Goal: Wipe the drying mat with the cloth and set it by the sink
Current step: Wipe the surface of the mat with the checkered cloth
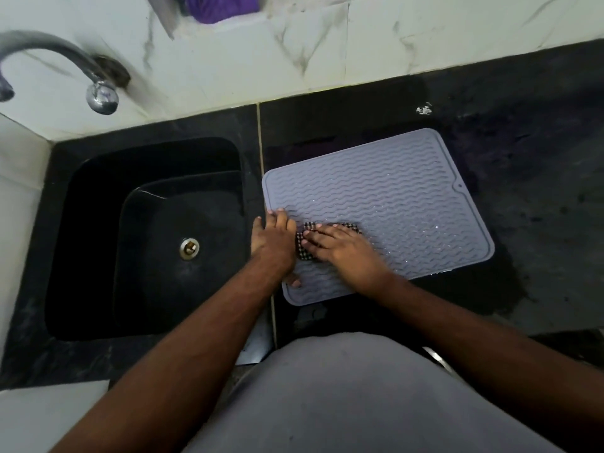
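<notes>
A grey silicone drying mat (385,197) with wavy ridges lies flat on the black counter, just right of the sink; water drops glint on its near half. A small dark checked cloth (302,253) sits on the mat's near left part, mostly covered. My right hand (340,248) lies flat on the cloth, fingers spread and pointing left. My left hand (273,240) presses palm-down on the mat's left edge, fingers apart, thumb under or at the edge.
The black sink (98,197) with a metal drain (189,248) is to the left. A chrome tap (58,60) juts from the white marble wall. The black counter (539,158) extends right, with a wet patch around the mat. Something purple (222,6) sits on the ledge above.
</notes>
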Demonstrator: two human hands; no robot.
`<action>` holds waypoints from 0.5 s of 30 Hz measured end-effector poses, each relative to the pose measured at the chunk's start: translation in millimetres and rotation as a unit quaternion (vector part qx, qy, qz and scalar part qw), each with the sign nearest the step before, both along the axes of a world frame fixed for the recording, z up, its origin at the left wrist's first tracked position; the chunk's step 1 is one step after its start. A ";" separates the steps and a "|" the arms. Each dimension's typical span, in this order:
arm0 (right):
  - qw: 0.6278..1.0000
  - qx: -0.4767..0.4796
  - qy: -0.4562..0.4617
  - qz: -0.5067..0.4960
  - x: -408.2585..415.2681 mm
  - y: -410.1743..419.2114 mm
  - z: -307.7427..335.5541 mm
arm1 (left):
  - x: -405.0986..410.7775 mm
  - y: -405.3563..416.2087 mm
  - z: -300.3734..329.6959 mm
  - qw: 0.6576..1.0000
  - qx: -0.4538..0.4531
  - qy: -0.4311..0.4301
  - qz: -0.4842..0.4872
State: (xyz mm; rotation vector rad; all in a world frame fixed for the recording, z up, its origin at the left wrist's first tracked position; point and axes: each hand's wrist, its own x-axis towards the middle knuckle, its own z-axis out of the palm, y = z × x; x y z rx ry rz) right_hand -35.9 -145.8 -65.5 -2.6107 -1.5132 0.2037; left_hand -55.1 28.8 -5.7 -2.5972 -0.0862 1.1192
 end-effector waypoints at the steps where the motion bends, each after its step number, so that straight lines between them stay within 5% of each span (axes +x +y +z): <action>1: 1.000 -0.006 -0.012 0.014 5.2 -7.3 1.4 | 2.4 -11.4 -0.8 1.000 0.028 0.007 0.001; 15: 0.994 0.024 -0.100 -0.026 55.1 -115.0 -1.4 | 2.8 -26.9 -18.4 0.989 0.128 -0.024 -0.065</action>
